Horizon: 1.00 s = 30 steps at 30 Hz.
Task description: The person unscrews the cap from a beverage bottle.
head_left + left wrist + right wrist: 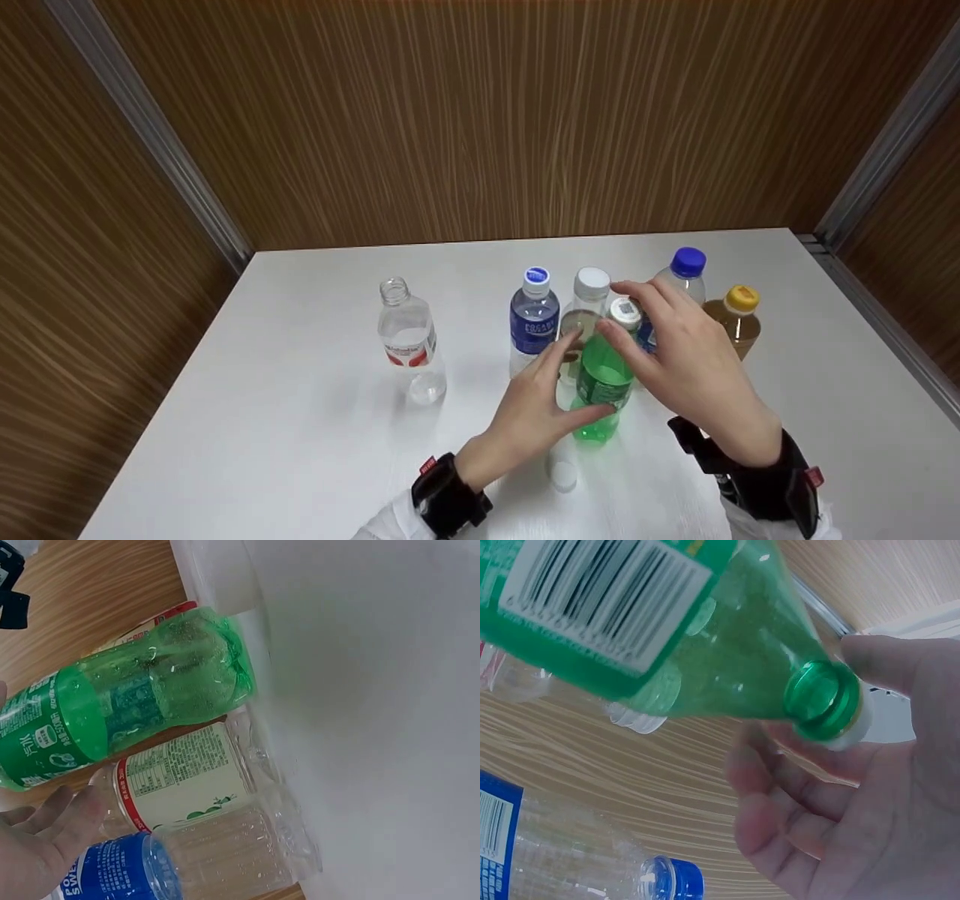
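A green plastic bottle [606, 367] with a white cap [625, 312] stands upright on the white table. My left hand [534, 409] is beside its body, with fingers and thumb spread around it and a gap between them. At the top, my right hand [694, 352] has its thumb and fingers apart around the cap; the right wrist view shows the green bottle's neck [821, 697] between thumb and loosely bent fingers. Close behind stand a clear bottle with a white cap [592, 283] and a blue-labelled bottle [534, 322], near my left fingertips.
An uncapped clear bottle [409, 337] with a red and white label stands to the left. Behind my right hand are a blue-capped bottle [688, 264] and a yellow-capped bottle [741, 307]. A small white round piece [562, 475] lies in front. Wood-grain panels [487, 127] enclose the table.
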Available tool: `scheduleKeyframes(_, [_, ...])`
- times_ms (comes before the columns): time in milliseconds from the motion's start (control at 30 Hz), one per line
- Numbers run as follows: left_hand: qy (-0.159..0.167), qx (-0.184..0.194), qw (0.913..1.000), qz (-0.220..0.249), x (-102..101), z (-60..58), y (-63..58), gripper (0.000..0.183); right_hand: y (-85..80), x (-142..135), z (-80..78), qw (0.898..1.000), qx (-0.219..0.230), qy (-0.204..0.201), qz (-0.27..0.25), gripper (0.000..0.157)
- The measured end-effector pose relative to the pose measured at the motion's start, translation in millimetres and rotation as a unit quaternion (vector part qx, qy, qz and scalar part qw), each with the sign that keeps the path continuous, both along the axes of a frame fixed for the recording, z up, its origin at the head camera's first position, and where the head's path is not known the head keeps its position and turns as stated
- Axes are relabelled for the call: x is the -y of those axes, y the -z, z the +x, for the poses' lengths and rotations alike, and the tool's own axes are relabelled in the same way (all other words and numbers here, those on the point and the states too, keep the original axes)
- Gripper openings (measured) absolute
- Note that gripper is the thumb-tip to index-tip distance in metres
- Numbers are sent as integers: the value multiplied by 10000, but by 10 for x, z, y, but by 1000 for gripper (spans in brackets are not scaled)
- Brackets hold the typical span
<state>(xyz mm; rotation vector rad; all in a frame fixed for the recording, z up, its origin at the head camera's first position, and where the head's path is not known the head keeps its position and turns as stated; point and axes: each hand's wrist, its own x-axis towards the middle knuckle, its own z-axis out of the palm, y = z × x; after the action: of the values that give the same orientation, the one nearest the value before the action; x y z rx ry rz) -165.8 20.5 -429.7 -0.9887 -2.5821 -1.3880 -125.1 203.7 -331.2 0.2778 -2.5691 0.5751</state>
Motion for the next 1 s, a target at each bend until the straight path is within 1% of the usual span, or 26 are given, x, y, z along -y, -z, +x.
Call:
scheduleKeyframes(100, [3,47,10000,6,-29,-1,4,96,-3,-10,-1,10000,76,5,-10,41])
scheduleKeyframes(233, [11,14,10000,-18,-56,-9,8,94,-4,-11,2,9999,141,1,-46,40])
scheduleKeyframes(433, [27,25,10000,-75,-78,-12,-4,91,-7,-7,9,10000,33,-10,-59,37])
scheduleKeyframes(533, [41,78,9999,-68,-78,-3,-22,90,-9,-2,19,9997,-200,-50,-94,33])
scheduleKeyframes(633, [24,88,10000,-6,-64,12,-48,89,-9,7,28,9983,-552,-118,-163,30])
scheduleKeyframes(733, [5,-50,9999,93,-48,34,-80,89,-6,10,35,9949,-943,-272,-226,28])
scheduleKeyframes(800, [-15,-208,9997,155,-29,47,-94,88,1,16,48,9918,-1169,-440,-274,29])
scheduleKeyframes(900, [-38,-454,9986,261,7,62,-109,88,17,35,73,9855,-1468,-801,-301,30])
scheduleKeyframes(1000, [-22,-663,9969,419,52,82,-123,89,29,78,100,9758,-1771,-1248,-305,36])
